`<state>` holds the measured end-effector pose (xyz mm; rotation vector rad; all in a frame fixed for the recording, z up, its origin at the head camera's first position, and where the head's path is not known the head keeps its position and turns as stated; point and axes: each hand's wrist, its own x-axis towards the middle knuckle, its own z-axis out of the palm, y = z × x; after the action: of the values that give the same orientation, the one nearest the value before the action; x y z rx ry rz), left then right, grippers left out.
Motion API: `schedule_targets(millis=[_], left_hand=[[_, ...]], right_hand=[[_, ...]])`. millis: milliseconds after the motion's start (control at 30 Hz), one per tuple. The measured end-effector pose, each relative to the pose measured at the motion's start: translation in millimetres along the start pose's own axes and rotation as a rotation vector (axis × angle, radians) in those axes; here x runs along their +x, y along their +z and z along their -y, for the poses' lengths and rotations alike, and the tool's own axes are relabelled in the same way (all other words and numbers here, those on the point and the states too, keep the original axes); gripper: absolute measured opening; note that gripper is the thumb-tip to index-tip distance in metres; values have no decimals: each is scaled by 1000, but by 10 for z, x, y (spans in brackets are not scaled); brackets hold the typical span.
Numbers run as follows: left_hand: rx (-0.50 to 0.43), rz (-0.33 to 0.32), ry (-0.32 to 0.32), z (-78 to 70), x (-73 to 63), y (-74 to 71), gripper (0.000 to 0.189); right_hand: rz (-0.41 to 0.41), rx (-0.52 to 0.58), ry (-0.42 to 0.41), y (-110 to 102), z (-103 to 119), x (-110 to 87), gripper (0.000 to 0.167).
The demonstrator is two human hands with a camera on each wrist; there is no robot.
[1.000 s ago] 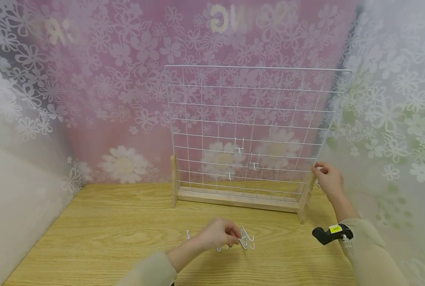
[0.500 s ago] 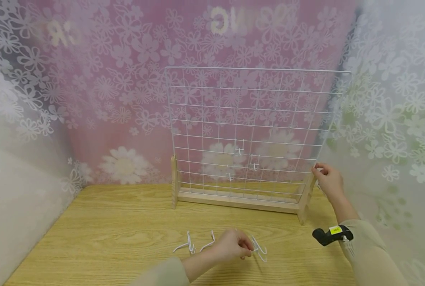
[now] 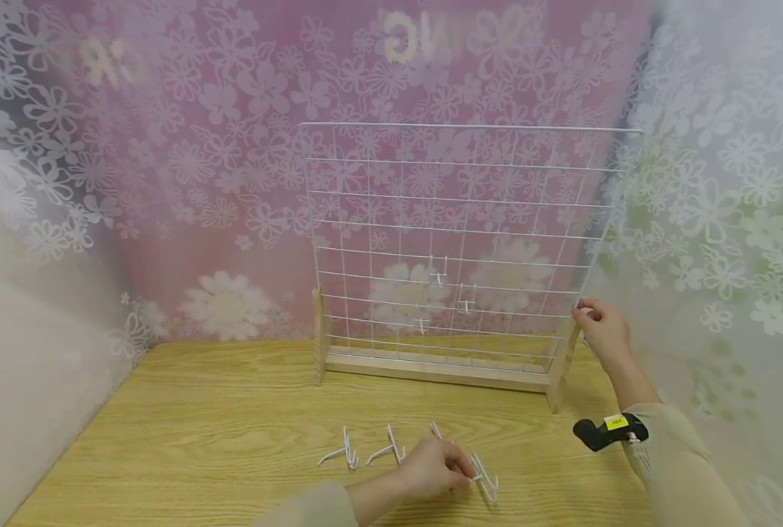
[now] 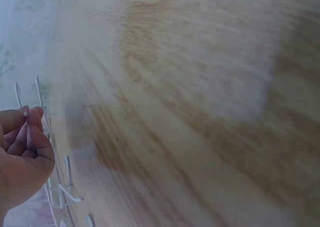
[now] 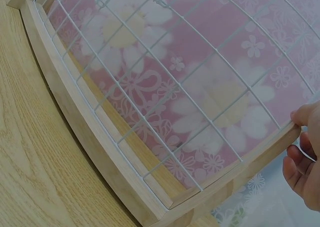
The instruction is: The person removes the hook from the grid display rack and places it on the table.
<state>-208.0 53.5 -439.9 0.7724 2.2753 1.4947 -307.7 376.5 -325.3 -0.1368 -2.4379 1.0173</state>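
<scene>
The table [image 3: 233, 410] bears the wire grid [image 3: 457, 230], slotted into its wooden stand [image 3: 440, 371]; your right hand [image 3: 605, 337] grips the stand's right post between thumb and fingers, presumably to steady it. Your left hand [image 3: 431, 468] pinches one white hook [image 3: 485, 477] beside the loose hooks [image 3: 348, 450], seemingly lined up for easy pickup; three mounted hooks [image 3: 438, 278] hang on the mesh

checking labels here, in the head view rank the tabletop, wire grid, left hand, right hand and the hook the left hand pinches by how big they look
1. Tabletop
2. Wire grid
3. Left hand and right hand: too alike to rank
4. Hook, partly hidden
</scene>
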Motion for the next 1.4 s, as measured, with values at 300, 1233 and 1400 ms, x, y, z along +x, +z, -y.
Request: schedule_targets(millis=[300, 1233, 1400], left_hand=[[-50, -2, -41, 68, 8, 72, 6], [240, -42, 74, 183, 13, 90, 13], [277, -40, 82, 178, 15, 84, 15]], right_hand=[[2, 12, -7, 1, 32, 0, 35], [24, 45, 43, -23, 51, 10, 36], [27, 75, 52, -21, 68, 15, 36]])
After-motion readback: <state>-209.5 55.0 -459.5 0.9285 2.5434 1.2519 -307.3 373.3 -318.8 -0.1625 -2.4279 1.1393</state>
